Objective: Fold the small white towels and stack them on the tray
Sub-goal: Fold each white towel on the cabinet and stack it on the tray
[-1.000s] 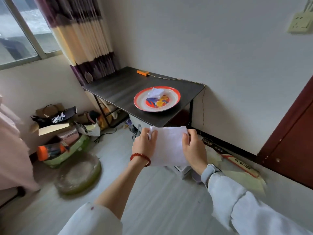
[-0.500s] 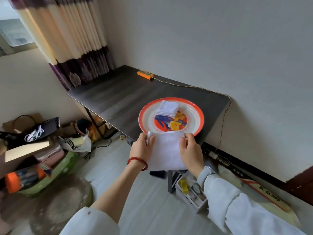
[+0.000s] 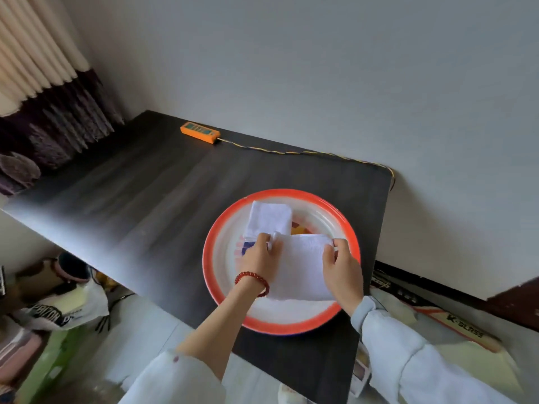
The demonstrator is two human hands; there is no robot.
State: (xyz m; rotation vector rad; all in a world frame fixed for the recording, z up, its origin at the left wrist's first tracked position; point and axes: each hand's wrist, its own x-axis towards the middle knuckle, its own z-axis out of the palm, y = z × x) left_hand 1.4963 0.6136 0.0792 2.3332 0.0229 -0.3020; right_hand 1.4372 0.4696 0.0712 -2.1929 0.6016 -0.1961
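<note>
Your left hand and right hand each pinch a top corner of a soft white towel, fingers curled on the cloth, holding it spread above the round orange-rimmed tray on the dark wood-grain desk. A folded towel lies on the tray's far side, just beyond your left fingers

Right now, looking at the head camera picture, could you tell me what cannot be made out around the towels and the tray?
- Tray pattern, head view: mostly covered by the held towel, the folded towel stack and both hands.
- Stack count: layers too fine to tell.
- Left hand and right hand: fingertips hidden behind the towel.
- Whether the held towel touches the tray: unclear from above.
- Orange device: markings too small.
</note>
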